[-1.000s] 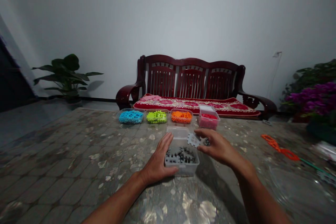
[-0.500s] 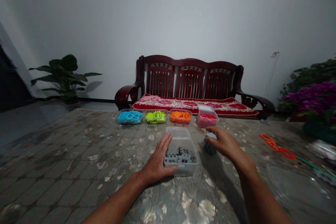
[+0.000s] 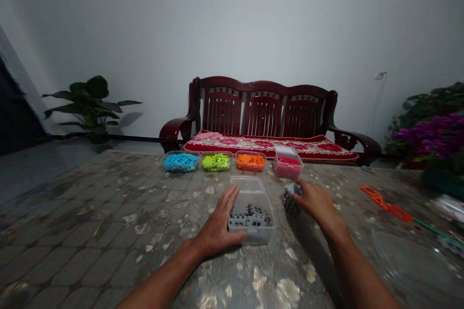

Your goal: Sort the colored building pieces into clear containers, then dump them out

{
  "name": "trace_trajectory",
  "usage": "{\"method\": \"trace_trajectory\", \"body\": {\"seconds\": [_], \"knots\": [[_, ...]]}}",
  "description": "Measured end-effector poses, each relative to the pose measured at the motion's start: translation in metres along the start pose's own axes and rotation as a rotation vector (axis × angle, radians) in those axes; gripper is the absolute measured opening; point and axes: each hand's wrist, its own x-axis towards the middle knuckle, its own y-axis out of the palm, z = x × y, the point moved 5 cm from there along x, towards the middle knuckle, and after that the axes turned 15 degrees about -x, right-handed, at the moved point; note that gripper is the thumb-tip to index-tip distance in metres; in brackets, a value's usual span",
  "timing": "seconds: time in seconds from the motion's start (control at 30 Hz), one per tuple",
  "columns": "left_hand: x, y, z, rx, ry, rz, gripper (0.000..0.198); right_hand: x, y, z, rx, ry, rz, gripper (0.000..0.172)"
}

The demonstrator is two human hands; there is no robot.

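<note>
A clear plastic box (image 3: 253,229) with several grey interlocking pieces (image 3: 250,214) stands on the table in front of me, its lid (image 3: 247,184) open behind it. My left hand (image 3: 218,227) rests flat against the box's left side, fingers stretched out. My right hand (image 3: 313,201) lies to the right of the box, its fingers curled onto a small pile of grey pieces (image 3: 290,197) on the table.
Further back stands a row of boxes with blue (image 3: 181,161), green (image 3: 216,161), orange (image 3: 250,161) and red (image 3: 288,165) pieces. An orange strip (image 3: 384,203) lies at the right. A wooden bench (image 3: 266,124) stands behind the stone-patterned table (image 3: 108,217), with plants at both sides.
One second ago my right hand held a pale grey piece over the box. It has since moved right and down onto the pile of grey pieces. The left hand stayed at the box.
</note>
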Motion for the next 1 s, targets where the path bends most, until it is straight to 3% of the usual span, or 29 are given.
{"method": "trace_trajectory", "body": {"seconds": [0.13, 0.23, 0.4, 0.7, 0.87, 1.0], "knots": [[0.0, 0.001, -0.001, -0.001, -0.014, 0.006, 0.112, 0.002, -0.001, -0.004, 0.037, -0.002, -0.067, 0.042], [0.0, 0.001, -0.001, -0.005, -0.029, 0.011, 0.113, 0.0, -0.011, 0.002, 0.225, -0.093, -0.123, 0.045], [0.0, 0.001, -0.001, -0.006, -0.017, 0.007, 0.115, -0.019, -0.034, 0.037, 0.595, -0.412, -0.147, 0.05], [-0.002, 0.004, 0.002, -0.021, -0.024, 0.002, 0.115, -0.044, -0.034, 0.102, 0.658, -0.712, -0.1, 0.054], [-0.002, 0.004, 0.001, -0.026, -0.035, 0.003, 0.114, -0.027, -0.031, 0.079, 0.663, -0.559, -0.167, 0.038], [-0.001, 0.003, 0.001, -0.025, -0.035, 0.003, 0.115, -0.004, -0.017, 0.038, 0.52, -0.364, -0.179, 0.045]]}}
